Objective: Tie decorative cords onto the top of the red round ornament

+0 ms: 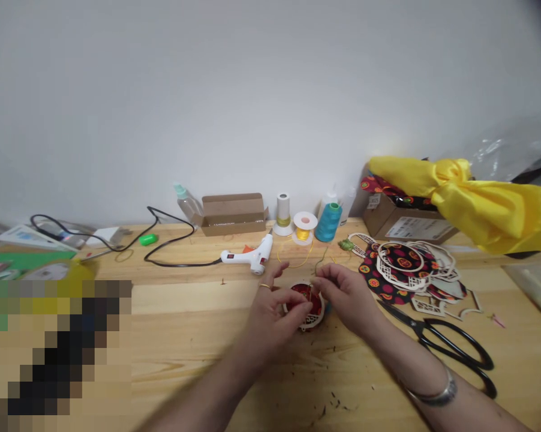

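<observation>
A small round ornament [314, 324] with a pale cut-out frame and dark red patterned cloth lies on the table under my hands. My left hand [277, 309] is over its left side, thumb and index finger pinched together above the cloth, the other fingers raised. What that pinch holds is too small to make out. At the upper right of the ornament my right hand [345, 294] is closed in a pinch. A thin green thread [322, 259] comes out at its fingertips and trails away on the table. A bit of blue shows behind the ornament, partly hidden.
Black scissors [454, 345] lie by my right forearm, below pale cut-out frames [400, 282] and patterned cloth. A white glue gun [252, 258] with a black cord, a yellow cord spool [304, 228] and a teal thread cone [328, 222] stand behind. Yellow fabric [490, 204] overhangs a cardboard box [396, 222].
</observation>
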Demonstrator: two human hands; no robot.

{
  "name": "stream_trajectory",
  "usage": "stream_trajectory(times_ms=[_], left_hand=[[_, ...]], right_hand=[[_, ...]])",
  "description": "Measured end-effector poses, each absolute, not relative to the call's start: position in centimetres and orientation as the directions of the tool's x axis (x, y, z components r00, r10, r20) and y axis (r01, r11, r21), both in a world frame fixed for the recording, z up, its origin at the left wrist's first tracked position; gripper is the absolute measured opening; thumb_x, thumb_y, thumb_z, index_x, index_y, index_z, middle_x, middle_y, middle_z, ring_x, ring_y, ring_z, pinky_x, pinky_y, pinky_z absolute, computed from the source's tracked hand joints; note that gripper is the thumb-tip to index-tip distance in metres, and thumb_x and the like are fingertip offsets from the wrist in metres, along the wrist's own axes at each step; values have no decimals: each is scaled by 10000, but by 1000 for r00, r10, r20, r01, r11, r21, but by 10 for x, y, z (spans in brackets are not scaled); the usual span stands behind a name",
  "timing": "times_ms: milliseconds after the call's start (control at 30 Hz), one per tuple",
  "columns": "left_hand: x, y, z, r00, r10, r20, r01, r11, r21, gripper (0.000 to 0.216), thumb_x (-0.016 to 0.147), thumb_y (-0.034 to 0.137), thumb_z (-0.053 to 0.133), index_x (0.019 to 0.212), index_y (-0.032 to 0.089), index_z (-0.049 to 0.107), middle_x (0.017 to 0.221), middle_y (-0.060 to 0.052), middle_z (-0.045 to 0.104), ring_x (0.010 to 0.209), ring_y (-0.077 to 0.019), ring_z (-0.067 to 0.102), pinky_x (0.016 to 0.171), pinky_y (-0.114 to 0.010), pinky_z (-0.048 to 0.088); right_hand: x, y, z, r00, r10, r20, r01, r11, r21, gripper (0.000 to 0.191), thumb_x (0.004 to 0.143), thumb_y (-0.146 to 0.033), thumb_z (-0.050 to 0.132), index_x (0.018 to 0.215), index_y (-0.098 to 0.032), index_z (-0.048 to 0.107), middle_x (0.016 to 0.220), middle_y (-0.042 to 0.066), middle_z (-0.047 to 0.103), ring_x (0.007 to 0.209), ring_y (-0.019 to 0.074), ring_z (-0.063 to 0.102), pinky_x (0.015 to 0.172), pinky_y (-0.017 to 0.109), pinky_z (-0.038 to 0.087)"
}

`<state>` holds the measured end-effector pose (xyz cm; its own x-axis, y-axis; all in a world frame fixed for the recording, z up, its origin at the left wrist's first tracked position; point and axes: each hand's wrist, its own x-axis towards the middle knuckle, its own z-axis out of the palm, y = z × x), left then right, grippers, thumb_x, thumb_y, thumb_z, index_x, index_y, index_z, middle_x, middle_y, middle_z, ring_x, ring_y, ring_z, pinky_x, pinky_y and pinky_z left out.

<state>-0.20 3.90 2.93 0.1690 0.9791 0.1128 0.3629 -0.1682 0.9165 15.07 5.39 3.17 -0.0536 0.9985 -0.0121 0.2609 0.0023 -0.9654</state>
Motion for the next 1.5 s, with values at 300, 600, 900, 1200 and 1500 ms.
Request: stream_trajectory(times_ms=[300,600,900,1200,1500], left_hand=[[0,33,29,310,942,128,264,-215,940,98,696,157,599,646,194,674,1334,-67,403,1264,-249,289,1003,-382,272],[2,32,31,300,950,-89,-210,157,965,279,733,189,583,1011,188,555,982,-68,626,915,-190,578,800,-302,442],[0,38,38,299,930,-214,-63,243,968,151,723,267,596,715,141,680,664,-23,642,613,-117,550,580,-203,416],[-3,41,32,438,793,-423,-216,549,807,191,648,303,676,653,112,671,459,35,500,313,-3,241,335,-198,68],[-1,40,27,371,814,-448,-248,551,797,140,594,248,709,605,126,642,446,26,543,321,-21,338,333,-175,135]], right_hand=[[144,45,41,-277,933,-228,-277,-305,-911,221,713,-286,596,639,-167,426,514,-57,502,406,32,354,394,161,211],[144,46,38,-199,967,-159,39,-154,-987,175,680,-271,586,579,-168,487,482,-43,505,445,74,425,440,198,334],[148,49,37,-204,966,-156,114,-135,-984,144,673,-243,582,581,-160,509,502,-35,532,464,83,462,457,203,371],[153,49,40,-355,911,-211,11,-221,-975,136,670,-241,615,623,-153,522,475,-50,526,418,53,433,414,168,329],[153,48,40,-373,900,-226,-12,-249,-968,140,647,-242,644,641,-146,542,501,-38,547,439,63,471,425,172,344]])
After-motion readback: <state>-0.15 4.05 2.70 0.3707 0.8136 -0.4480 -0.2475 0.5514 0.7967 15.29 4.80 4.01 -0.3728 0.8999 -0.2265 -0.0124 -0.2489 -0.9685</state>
